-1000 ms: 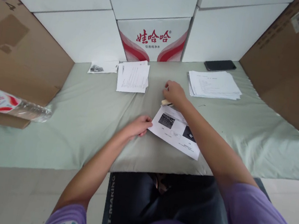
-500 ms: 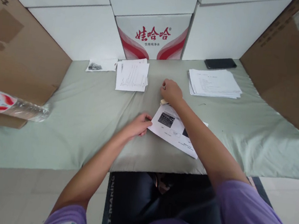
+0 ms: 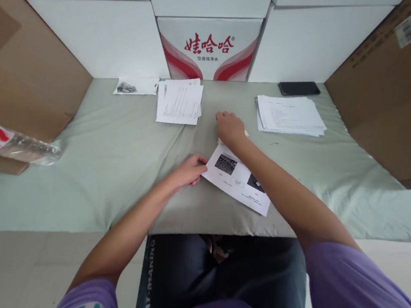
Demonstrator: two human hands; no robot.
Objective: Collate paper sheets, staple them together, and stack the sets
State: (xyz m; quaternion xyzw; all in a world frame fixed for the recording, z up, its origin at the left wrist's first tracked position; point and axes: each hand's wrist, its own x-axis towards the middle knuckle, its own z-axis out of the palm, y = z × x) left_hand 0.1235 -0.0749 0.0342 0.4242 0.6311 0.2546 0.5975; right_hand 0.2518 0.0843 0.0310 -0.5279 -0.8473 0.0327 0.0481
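Note:
A printed sheet of paper [image 3: 230, 181] with dark pictures lies aslant on the cloth-covered surface in front of me. My left hand [image 3: 192, 170] pinches its left corner between thumb and fingers. At the sheet's far edge my right hand [image 3: 230, 128] is curled, knuckles up, over a small beige object [image 3: 246, 133]. Only bits of that object show beside the hand, so its kind cannot be made out. My right forearm crosses above the sheet and covers its right part.
A stack of papers [image 3: 179, 102] lies at the back left beside a white packet [image 3: 136, 86]. Another paper stack [image 3: 290, 115] sits back right, with a black phone [image 3: 299, 88] behind it. White cartons [image 3: 208, 48] stand behind; brown cardboard boxes and a water bottle [image 3: 10, 141] flank the surface.
My right hand has shifted slightly left over the beige object, and a bit of it now shows at the hand's right. My left hand still pinches the sheet. The view has moved slightly.

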